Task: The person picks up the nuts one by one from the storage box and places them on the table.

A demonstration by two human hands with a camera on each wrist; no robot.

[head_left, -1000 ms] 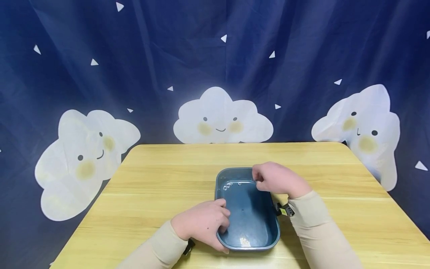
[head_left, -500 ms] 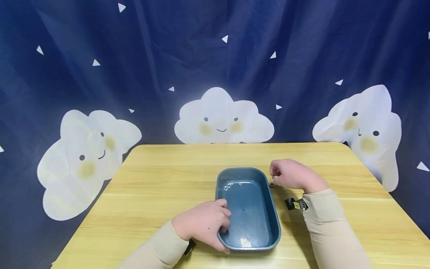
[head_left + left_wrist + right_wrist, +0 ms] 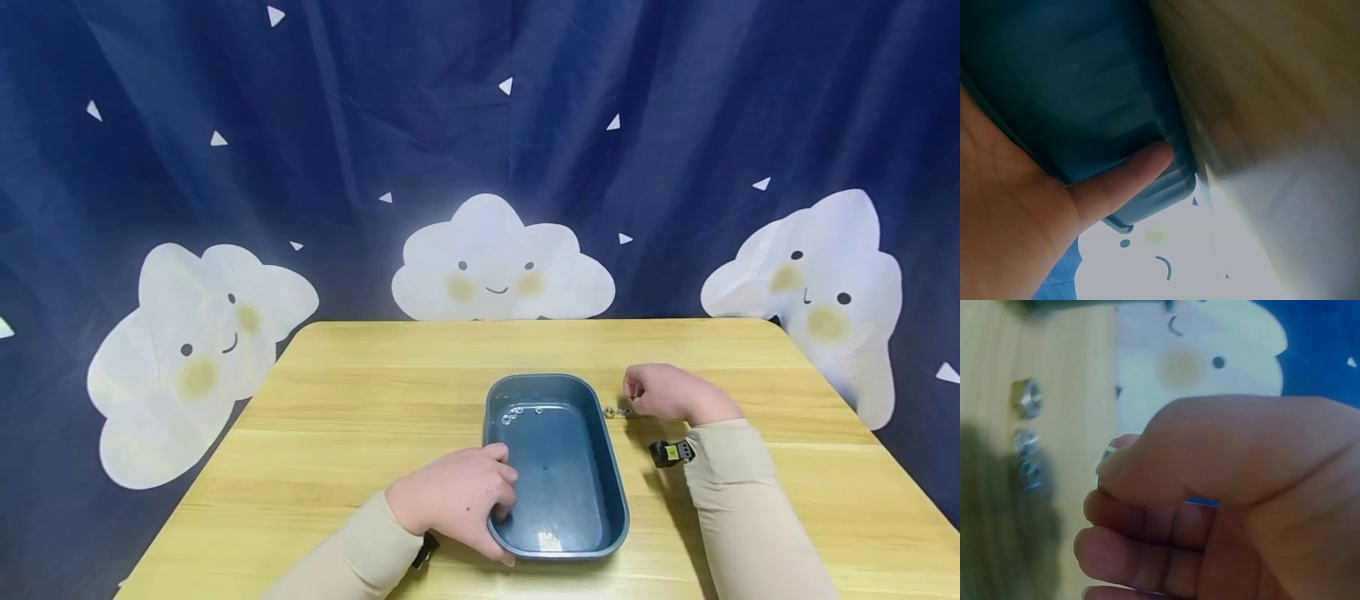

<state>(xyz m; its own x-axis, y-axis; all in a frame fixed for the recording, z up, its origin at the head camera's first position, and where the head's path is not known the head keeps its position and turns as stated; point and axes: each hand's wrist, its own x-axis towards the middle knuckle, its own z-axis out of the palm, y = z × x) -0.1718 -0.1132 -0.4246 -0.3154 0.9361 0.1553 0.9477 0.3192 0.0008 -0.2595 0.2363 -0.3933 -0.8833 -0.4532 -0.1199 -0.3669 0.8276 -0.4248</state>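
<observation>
Step in hand: you look to be moving small nuts [image 3: 1027, 399] one at a time, between the row they lie in and the box [image 3: 558, 479].
Next move: it would call for a steady pinch and a gentle set-down, or a lift clear of the box's rim if you cross it; pieces this small could slip or roll.
Right hand [image 3: 678, 393]: just above the bench [image 3: 360, 408], at the end of the row away from the box. Your thumb and forefinger are closed to a pinch with no wide gap, and a shiny piece [image 3: 1107, 454], probably another nut, shows at their tips. Your other fingers curl in below.
Left hand [image 3: 453, 497]: curled over the box's near-left edge, fingers inside and thumb along the outer wall, gripping it.
Nuts on the bench: three in a row to the right of the box, the first just beside its wall.
Box: upright on the bench; shiny rings [image 3: 506, 419], likely nuts too, lie inside near its far end, one set apart.
</observation>
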